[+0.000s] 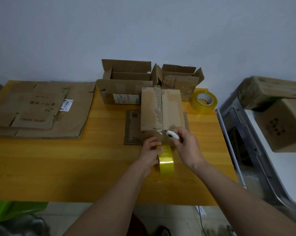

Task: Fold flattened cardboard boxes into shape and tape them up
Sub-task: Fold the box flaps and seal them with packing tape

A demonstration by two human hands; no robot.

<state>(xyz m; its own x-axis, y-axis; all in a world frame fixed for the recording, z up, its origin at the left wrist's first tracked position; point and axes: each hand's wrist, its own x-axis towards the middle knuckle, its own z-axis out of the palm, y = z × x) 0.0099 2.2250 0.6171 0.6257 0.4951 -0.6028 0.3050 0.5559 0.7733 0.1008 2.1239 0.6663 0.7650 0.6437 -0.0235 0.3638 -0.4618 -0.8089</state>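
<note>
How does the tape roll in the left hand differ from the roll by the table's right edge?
The held tape roll stands on edge in the left hand, tape drawn to the box; the spare roll lies flat, untouched. The held roll sits nearer the person; the spare sits near the wall. Both are yellowish.

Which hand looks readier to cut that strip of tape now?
The right hand, probably: it grips a small white cutter at the clear tape stretched over the brown cardboard box. The left hand holds the yellow tape roll.
</note>
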